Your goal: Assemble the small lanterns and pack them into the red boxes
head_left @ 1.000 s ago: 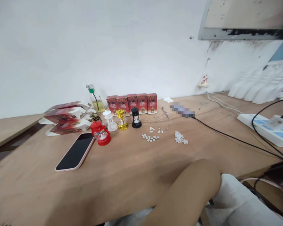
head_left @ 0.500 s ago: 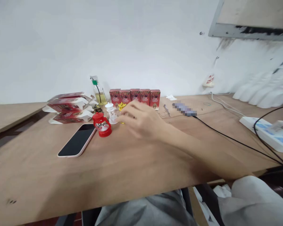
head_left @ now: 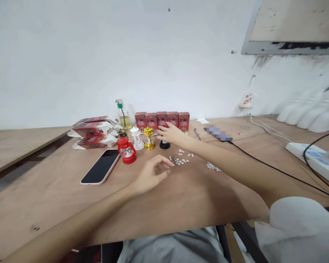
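The table [head_left: 192, 204] fills most of the view, its far edge against the wall and its near edge at the person's lap. A white power strip [head_left: 312, 159] lies by the right edge. Toward the left edge, near the far side, red cartons [head_left: 91, 128] lie stacked with their white flaps out. Five small red boxes [head_left: 162, 118] stand upright in a row near the middle of the far edge. A phone [head_left: 101, 167] lies screen up on the left part.

Both hands are over the middle of the table. The right hand [head_left: 171, 135] reaches out with fingers spread over the black lantern [head_left: 165, 145], hiding its upper part; whether it grips the lantern cannot be told. The left hand [head_left: 151, 173], lower and nearer the person, has its fingers loosely curled and parted from the thumb, with only air seen between them.

A pump bottle [head_left: 124, 118] stands by the far edge, left of the boxes. The black lantern stands upright in front of the row, with a gold lantern [head_left: 149, 138], a white lantern [head_left: 137, 138] and a red lantern [head_left: 127, 151] to its left. Small round discs [head_left: 179, 161] lie just beyond the left fingertips.
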Demonstrator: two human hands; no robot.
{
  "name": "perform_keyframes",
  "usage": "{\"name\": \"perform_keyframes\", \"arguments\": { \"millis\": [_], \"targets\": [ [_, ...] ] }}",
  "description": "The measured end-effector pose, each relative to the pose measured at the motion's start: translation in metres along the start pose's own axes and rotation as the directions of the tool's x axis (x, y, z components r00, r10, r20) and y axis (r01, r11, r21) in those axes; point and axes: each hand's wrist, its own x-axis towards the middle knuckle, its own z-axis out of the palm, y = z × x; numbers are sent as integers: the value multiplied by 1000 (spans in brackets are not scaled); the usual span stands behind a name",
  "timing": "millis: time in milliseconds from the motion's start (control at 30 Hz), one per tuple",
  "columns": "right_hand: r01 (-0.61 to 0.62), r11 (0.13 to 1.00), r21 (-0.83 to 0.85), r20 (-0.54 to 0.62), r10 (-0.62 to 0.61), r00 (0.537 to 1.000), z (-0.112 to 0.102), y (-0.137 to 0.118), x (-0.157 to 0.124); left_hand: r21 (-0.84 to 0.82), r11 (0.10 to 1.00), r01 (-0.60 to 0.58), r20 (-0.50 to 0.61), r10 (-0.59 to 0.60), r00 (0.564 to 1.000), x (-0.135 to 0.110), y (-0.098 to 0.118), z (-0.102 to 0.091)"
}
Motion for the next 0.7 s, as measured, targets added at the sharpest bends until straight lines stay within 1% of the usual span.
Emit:
{"name": "perform_keyframes", "arguments": {
  "millis": [67,100,167,200,267,333,400,433,467,500,533,567,633,700],
  "targets": [
    [-5,999,36,-17,5,1000,15,-2,5,65,998,5,-7,-4,1000,12,-8,12],
    [-23,999,44,-33,24,999,22,-3,6,114,993,13,-29,-10,1000,19,-13,17],
    [-98,993,69,-73,103,992,29,-1,6,201,979,37,-95,-18,995,30,-24,24],
    [-155,984,91,-93,163,982,29,1,4,230,972,57,-122,-30,992,34,-28,26],
    [-289,947,142,-115,305,945,26,7,-3,256,962,92,-133,-59,989,37,-35,26],
    [-409,888,211,-112,438,892,20,15,-15,265,958,104,-96,-81,992,37,-37,25],
    [-488,800,348,-88,547,833,13,16,-29,284,954,98,-56,-85,995,37,-37,23],
    [-504,734,455,-78,597,799,11,13,-36,292,952,93,-42,-84,996,38,-37,23],
    [-490,646,585,-69,641,764,9,8,-43,295,951,89,-33,-83,996,39,-37,23],
    [-441,541,716,-63,679,731,7,0,-49,291,953,83,-26,-79,997,40,-38,23],
    [-357,441,823,-75,708,702,6,-9,-53,281,957,71,-22,-67,997,41,-39,24],
    [-268,366,891,-99,733,673,6,-20,-57,268,962,55,-20,-51,998,43,-41,25],
    [-126,286,950,-154,779,608,6,-41,-60,249,968,30,-37,-22,999,45,-45,27],
    [-61,245,967,-172,817,550,7,-58,-60,238,971,36,-76,-18,997,48,-49,29]
  ]
}}
